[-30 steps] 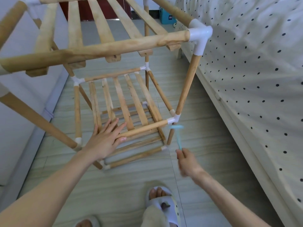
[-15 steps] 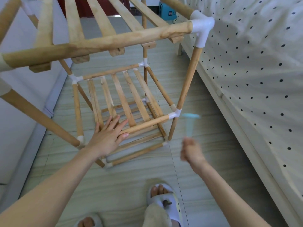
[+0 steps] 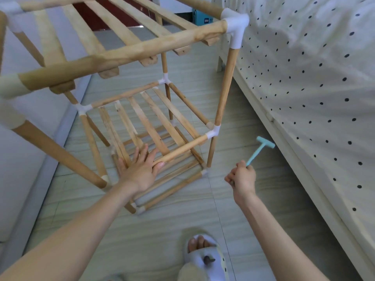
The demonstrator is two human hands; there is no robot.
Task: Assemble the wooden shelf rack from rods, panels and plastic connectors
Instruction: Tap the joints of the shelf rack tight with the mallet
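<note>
The wooden shelf rack [image 3: 129, 51] stands on the floor with three slatted tiers joined by white plastic connectors. My left hand [image 3: 140, 169] lies flat with fingers spread on the middle tier's front rod [image 3: 182, 149] and slats. My right hand [image 3: 241, 177] is closed on the handle of a small light-blue plastic hammer [image 3: 259, 149], held to the right of the rack with its head up and away from the middle tier's front-right connector [image 3: 213, 133]. The top tier's corner connector [image 3: 236, 27] is close to the camera.
A bed with a white polka-dot cover [image 3: 314, 88] runs along the right, close to the rack. A pale wall [image 3: 24, 138] borders the left. My slippered foot [image 3: 205, 258] stands on the tiled floor [image 3: 162, 230] in front of the rack.
My right hand has swung the hammer away from the front-right connector, out to the right. My left hand stays pressed on the middle tier.
</note>
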